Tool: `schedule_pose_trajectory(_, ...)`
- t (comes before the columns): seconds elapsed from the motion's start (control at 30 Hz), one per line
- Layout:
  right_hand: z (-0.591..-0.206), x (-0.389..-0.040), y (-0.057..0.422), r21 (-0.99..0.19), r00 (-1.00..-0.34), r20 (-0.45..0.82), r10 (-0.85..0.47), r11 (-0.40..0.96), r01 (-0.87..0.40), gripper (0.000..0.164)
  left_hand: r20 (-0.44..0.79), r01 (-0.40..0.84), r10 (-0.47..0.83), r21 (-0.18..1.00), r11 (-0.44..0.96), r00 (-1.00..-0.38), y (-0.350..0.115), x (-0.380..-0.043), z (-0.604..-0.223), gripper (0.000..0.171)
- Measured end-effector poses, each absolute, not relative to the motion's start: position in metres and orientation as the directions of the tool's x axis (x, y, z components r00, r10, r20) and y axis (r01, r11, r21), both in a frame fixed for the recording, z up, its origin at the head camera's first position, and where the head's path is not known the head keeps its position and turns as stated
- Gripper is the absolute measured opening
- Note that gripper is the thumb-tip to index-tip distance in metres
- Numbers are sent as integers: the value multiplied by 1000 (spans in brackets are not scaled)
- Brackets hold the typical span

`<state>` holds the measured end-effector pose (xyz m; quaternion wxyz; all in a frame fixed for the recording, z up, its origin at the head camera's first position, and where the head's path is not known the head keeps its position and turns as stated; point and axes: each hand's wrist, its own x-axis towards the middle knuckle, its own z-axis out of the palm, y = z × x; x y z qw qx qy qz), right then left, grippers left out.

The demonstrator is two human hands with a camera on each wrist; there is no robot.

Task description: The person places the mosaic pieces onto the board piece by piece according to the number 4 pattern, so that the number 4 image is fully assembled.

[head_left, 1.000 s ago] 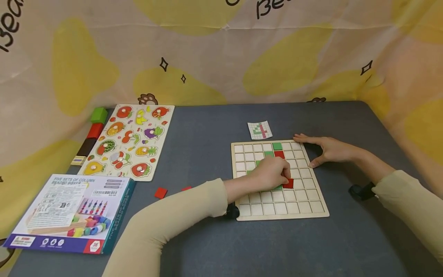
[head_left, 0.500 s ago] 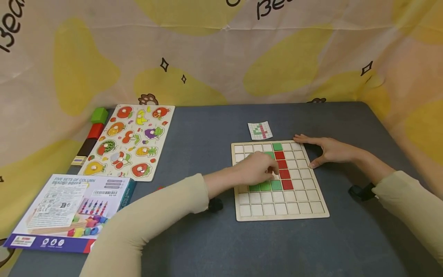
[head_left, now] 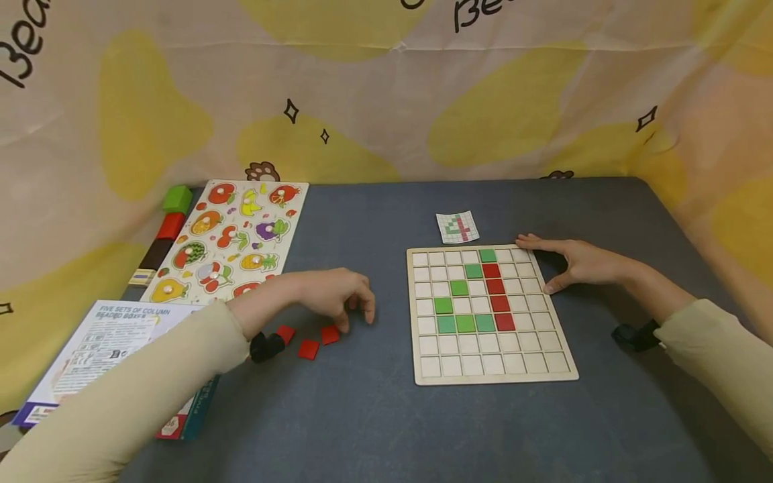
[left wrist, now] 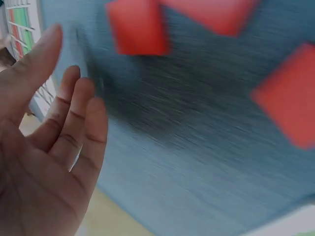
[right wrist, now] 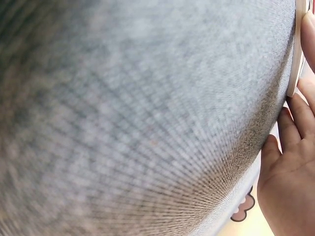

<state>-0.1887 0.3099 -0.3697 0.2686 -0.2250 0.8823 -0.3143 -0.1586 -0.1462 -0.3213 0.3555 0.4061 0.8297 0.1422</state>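
Note:
My left hand hovers over the table at left of centre, fingers loosely bent. In the left wrist view that hand has nothing in its grasp. Three loose red square tiles lie close by: one tile under the fingers, another tile nearer me, a third tile by the wrist. The wooden grid board bears a column of red tiles and several green tiles in a slanting line and a row. My right hand rests at the board's right edge, fingers extended.
Behind the board lies a small pattern card with a green and red figure. To the left are a fruit puzzle board, a boxed bead set partly under my left sleeve, and coloured blocks along the table's edge.
My left hand has left the board and moved left to the loose red tiles. The red tile it was placing now sits at the column's bottom. The right hand has stayed still.

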Motion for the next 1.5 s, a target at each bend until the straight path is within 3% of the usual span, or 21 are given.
schedule_pose_trajectory(0.23, -370, -186, 314, -678, -759, -331, -561, 700, -222, 98, -527, 525, 743, 529, 667, -413, -180, -151, -328, 48)
schedule_pose_trajectory(0.5, -370, -186, 314, -676, -762, -331, -557, 703, -220, 99, -482, 561, 764, 520, 643, -429, -174, -149, -336, 38)
schedule_pose_trajectory(0.63, -370, -186, 313, -675, -761, -328, -560, 702, -226, 98, -440, 570, 766, 512, 642, -468, -168, -151, -338, 29)
schedule_pose_trajectory(0.8, -370, -186, 313, -680, -761, -326, -561, 698, -224, 97, -331, 536, 760, 556, 636, -559, -161, -156, -344, 23)
schedule_pose_trajectory(1.23, -373, -188, 311, -668, -759, -325, -565, 705, -238, 98, -144, 463, 709, 665, 586, -690, -99, -154, -345, 17)
schedule_pose_trajectory(1.5, -371, -189, 311, -679, -754, -320, -574, 694, -240, 98, -110, 428, 703, 724, 541, -703, -48, -140, -353, 9)
